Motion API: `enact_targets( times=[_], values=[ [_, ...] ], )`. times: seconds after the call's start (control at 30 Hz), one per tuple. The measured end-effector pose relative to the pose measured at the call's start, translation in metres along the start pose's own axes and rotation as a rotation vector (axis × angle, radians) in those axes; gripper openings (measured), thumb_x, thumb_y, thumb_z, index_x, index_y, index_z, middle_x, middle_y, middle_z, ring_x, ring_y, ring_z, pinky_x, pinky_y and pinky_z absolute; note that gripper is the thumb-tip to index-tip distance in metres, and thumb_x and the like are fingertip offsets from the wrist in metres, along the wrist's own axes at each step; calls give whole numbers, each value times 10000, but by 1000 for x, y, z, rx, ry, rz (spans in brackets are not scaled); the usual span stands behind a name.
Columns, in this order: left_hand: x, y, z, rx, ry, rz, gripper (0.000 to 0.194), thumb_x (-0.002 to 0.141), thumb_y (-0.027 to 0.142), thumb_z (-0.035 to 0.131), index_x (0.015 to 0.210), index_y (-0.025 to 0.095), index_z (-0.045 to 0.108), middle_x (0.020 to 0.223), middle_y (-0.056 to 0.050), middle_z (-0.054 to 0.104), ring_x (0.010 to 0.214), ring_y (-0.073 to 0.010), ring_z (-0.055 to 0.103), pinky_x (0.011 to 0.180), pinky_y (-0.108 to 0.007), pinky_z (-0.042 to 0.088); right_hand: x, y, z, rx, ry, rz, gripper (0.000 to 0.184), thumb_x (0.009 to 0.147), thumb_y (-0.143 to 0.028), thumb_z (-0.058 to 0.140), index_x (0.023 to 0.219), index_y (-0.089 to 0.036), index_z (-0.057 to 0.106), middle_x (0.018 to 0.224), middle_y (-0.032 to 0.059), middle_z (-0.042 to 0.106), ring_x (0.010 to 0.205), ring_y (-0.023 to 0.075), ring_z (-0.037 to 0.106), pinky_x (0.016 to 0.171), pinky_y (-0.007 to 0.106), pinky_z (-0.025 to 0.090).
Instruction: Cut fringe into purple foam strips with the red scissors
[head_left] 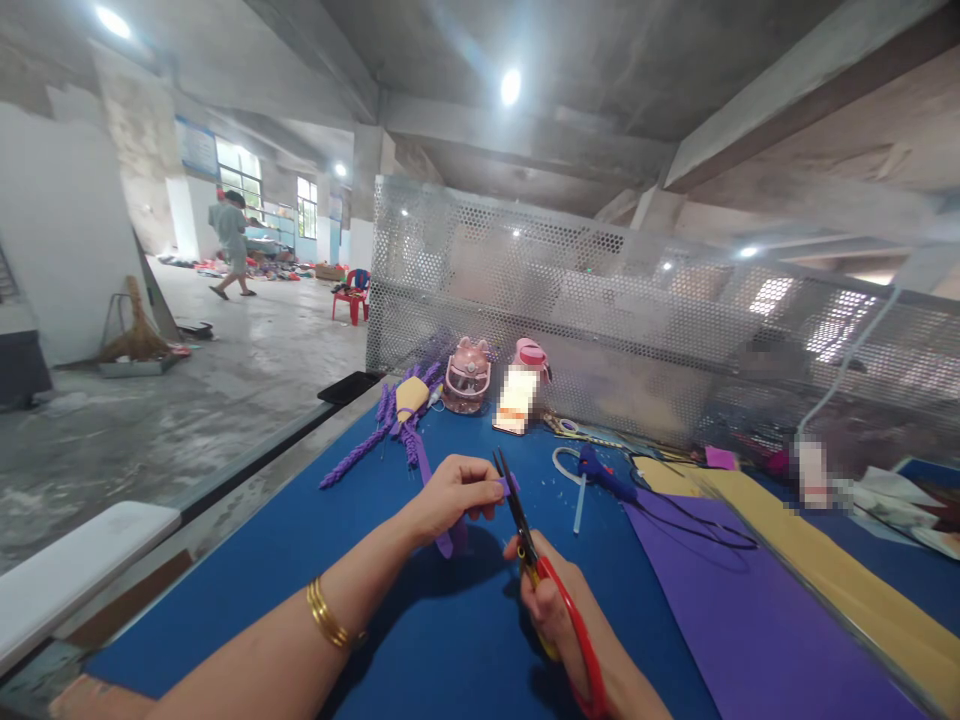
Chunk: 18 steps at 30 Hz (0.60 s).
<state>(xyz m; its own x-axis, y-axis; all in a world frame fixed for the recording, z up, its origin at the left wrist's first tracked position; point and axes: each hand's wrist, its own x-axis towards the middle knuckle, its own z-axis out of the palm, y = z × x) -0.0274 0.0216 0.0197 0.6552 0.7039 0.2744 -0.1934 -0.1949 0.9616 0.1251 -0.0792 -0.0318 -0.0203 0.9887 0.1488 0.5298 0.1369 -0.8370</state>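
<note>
My left hand (456, 492) is raised over the blue tabletop, thumb and fingers pinching a small purple strip (511, 487). A longer purple ribbon-like piece (445, 545) shows below that hand; whether the two are joined is hidden. In my right hand (555, 590) are scissors (519, 515) with red handles and dark blades. The blades point up and away, slightly apart, right at the purple strip's end. Beyond my left hand lies a bunch of purple flower-like stems (360, 460), with a yellow wrap (411, 398) around its middle.
A glue gun (604, 473) with a cable lies to the right, near purple sheet (720, 590) and yellow sheet (817, 570). A phone (517, 398) and a pink case (467, 375) stand before the perforated metal screen (525, 270). A person (231, 240) walks far left.
</note>
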Motion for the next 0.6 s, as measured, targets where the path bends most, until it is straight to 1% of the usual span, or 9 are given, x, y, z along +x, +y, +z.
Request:
enact_targets(
  times=[0.1, 0.17, 0.23, 0.3, 0.33, 0.43, 0.6],
  values=[
    [0, 2, -1, -6, 57, 20, 257, 675, 362, 608, 585, 127, 557, 477, 10, 536, 432, -60, 411, 432, -184, 292, -3, -6, -3, 34, -14, -68, 685, 667, -821, 268, 904, -206, 457, 493, -104, 259, 413, 73, 220, 371, 187, 197],
    [1, 3, -2, -13, 115, 38, 258, 673, 360, 609, 580, 126, 553, 477, 11, 531, 438, -62, 414, 438, -186, 289, -5, -10, -7, -24, -10, -110, 664, 695, -801, 273, 924, -207, 463, 494, -99, 280, 415, 80, 237, 383, 190, 206],
    [2, 4, -4, -12, 165, 55, 256, 669, 358, 610, 579, 124, 556, 479, 12, 532, 434, -61, 408, 442, -188, 287, -7, -15, -10, -160, 2, -154, 605, 730, -754, 325, 946, -206, 463, 496, -92, 310, 416, 91, 269, 398, 200, 208],
    [3, 4, -6, -4, 202, 72, 252, 673, 353, 604, 582, 122, 560, 486, 10, 537, 434, -61, 405, 446, -190, 289, -10, -19, -13, -349, 21, -210, 530, 752, -679, 427, 974, -199, 462, 520, -80, 349, 439, 107, 307, 427, 215, 215],
    [3, 4, -7, 2, 216, 79, 248, 676, 347, 600, 585, 120, 561, 490, 8, 540, 435, -61, 404, 448, -191, 290, -12, -22, -14, -439, 53, -234, 497, 760, -643, 462, 977, -196, 467, 533, -74, 359, 457, 117, 324, 446, 220, 224],
    [3, 4, -9, 23, 240, 85, 227, 684, 323, 590, 596, 116, 564, 499, 5, 541, 443, -62, 406, 452, -190, 293, -15, -27, -15, -558, 52, -237, 466, 780, -598, 480, 1007, -191, 463, 548, -69, 382, 457, 131, 351, 458, 223, 239],
    [2, 4, -8, 28, 233, 95, 205, 681, 304, 587, 594, 121, 559, 506, 7, 542, 449, -65, 407, 457, -192, 297, -15, -26, -13, -610, 61, -231, 470, 799, -602, 443, 1016, -185, 466, 546, -61, 414, 443, 142, 373, 452, 221, 247]
  ],
)
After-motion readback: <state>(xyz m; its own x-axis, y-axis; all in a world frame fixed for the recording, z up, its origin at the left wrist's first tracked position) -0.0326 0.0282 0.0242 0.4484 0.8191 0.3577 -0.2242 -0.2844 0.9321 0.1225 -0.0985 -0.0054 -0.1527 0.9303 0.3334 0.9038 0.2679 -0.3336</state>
